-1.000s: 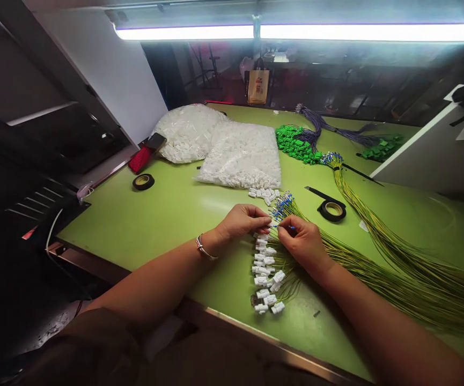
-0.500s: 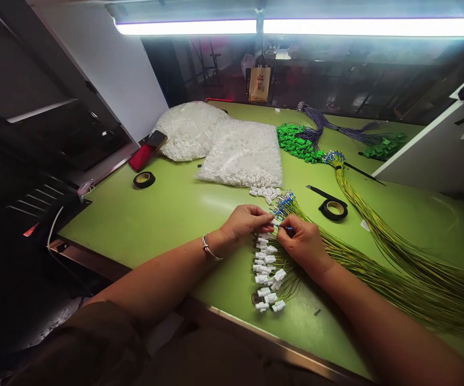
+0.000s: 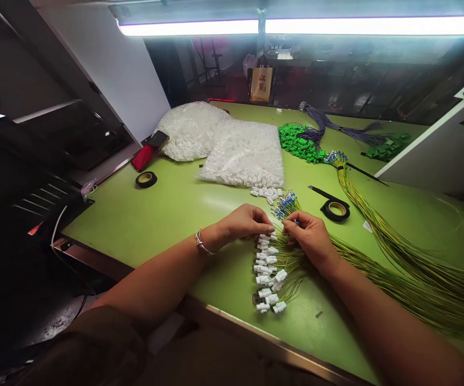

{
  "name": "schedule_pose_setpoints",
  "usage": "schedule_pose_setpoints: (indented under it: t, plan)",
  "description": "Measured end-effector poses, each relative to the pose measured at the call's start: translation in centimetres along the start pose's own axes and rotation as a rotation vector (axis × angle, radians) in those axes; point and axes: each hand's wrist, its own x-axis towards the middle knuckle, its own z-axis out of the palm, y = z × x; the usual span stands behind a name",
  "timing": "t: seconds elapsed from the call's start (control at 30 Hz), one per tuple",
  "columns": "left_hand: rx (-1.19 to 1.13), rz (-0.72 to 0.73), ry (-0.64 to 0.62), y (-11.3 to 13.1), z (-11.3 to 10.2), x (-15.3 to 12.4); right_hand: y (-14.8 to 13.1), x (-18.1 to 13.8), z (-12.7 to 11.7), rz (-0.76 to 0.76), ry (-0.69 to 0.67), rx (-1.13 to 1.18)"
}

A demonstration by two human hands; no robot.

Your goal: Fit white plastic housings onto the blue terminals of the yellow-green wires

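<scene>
My left hand point(image 3: 244, 221) is closed in a pinch on a small white connector at the top of a row of white connectors point(image 3: 267, 271) fitted to yellow-green wires. My right hand point(image 3: 310, 236) is closed on a blue-tipped wire point(image 3: 296, 222) held close to my left fingertips. Just beyond my hands lies a fan of blue-tipped wire ends point(image 3: 286, 203). The wire bundle point(image 3: 396, 271) runs off to the right under my right forearm. A few loose white connectors point(image 3: 266, 192) lie ahead.
Two clear bags of white connectors point(image 3: 242, 153) lie at the back of the green table point(image 3: 167, 214). Green connectors point(image 3: 298, 142) with purple wires, two black tape rolls point(image 3: 337, 209), a red-cased phone point(image 3: 148, 150) and a second wire bundle point(image 3: 360, 193) are around.
My hands stay together over the connector row. The right hand has lifted slightly with the blue-tipped wire, and the view has shifted a little.
</scene>
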Motion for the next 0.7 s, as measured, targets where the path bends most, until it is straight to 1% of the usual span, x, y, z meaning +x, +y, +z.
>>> schedule_pose_setpoints:
  t: [0.03,0.07,0.1,0.13,0.23,0.27,0.3,0.33,0.37,0.47,0.53,0.6,0.67,0.7]
  plan:
    - [0.048,-0.015,-0.074,0.1,-0.4,-0.1,0.0,0.1,0.0,0.026,0.033,0.056]
    - [0.087,-0.011,-0.116,0.2,-0.8,-0.1,0.0,0.2,0.0,0.035,0.062,0.097]
    - [0.124,0.019,-0.096,0.2,-1.1,0.1,0.0,0.2,0.1,0.037,0.079,0.122]
    - [0.172,0.077,-0.007,0.1,-1.2,0.3,0.1,0.2,0.2,0.042,0.081,0.134]
    - [0.416,0.355,0.417,-0.5,-1.3,1.7,0.2,0.0,0.4,0.055,0.063,0.134]
    - [0.513,0.449,0.502,-0.7,-1.2,2.3,0.1,-0.1,0.4,0.053,0.055,0.136]
    - [0.603,0.52,0.534,-1.0,-1.2,2.9,-0.1,-0.1,0.4,0.049,0.043,0.139]
    - [0.681,0.557,0.532,-1.3,-1.1,3.4,-0.2,-0.2,0.4,0.043,0.026,0.145]
    - [0.746,0.561,0.521,-1.5,-1.0,3.9,-0.4,-0.2,0.3,0.037,0.007,0.153]
    - [0.904,0.494,0.497,-1.6,-1.0,5.2,-0.7,-0.3,0.2,0.027,-0.023,0.155]
    - [0.978,0.468,0.457,-1.3,-1.0,5.8,-0.5,-0.2,0.2,0.025,-0.028,0.144]
    - [1.005,0.466,0.425,-0.9,-1.1,6.1,-0.2,0.0,0.1,0.02,-0.03,0.117]
    - [0.963,0.461,0.447,-0.6,-1.2,6.0,0.1,0.0,0.0,-0.014,-0.016,0.039]
    - [0.907,0.451,0.473,-0.5,-1.2,5.8,0.2,0.0,-0.2,-0.046,-0.006,-0.034]
